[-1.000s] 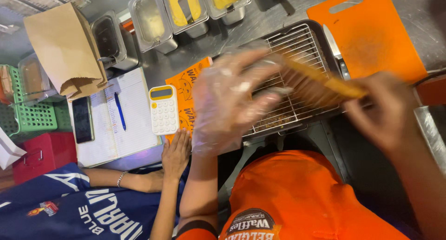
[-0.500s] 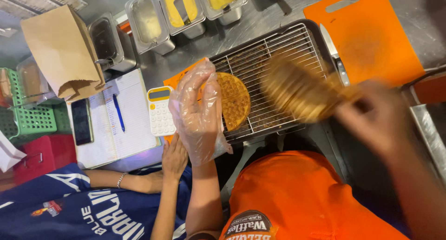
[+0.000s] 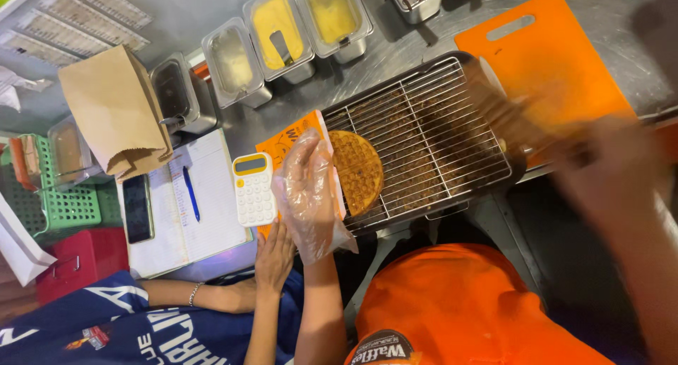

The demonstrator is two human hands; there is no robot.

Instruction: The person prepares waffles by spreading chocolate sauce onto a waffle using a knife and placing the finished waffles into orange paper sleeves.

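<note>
While your gloved left hand [image 3: 311,195] rests spread beside the waffle [image 3: 357,171] on the wire rack's [image 3: 452,118] left end at mid-frame, your right hand [image 3: 614,174] blurs at right; its grip I cannot tell. One waffle placed; the rack mostly bare.

The far right of the wire rack [image 3: 424,135] lies bare, open to a hand from above; a round waffle [image 3: 357,171] fills its near left corner. The orange cutting board [image 3: 544,61] on the right is mostly free. Left of the rack, a calculator [image 3: 254,188], notebook [image 3: 205,195] and a co-worker's hand [image 3: 274,255] crowd the counter, with sauce tubs [image 3: 282,29] lining the far edge
</note>
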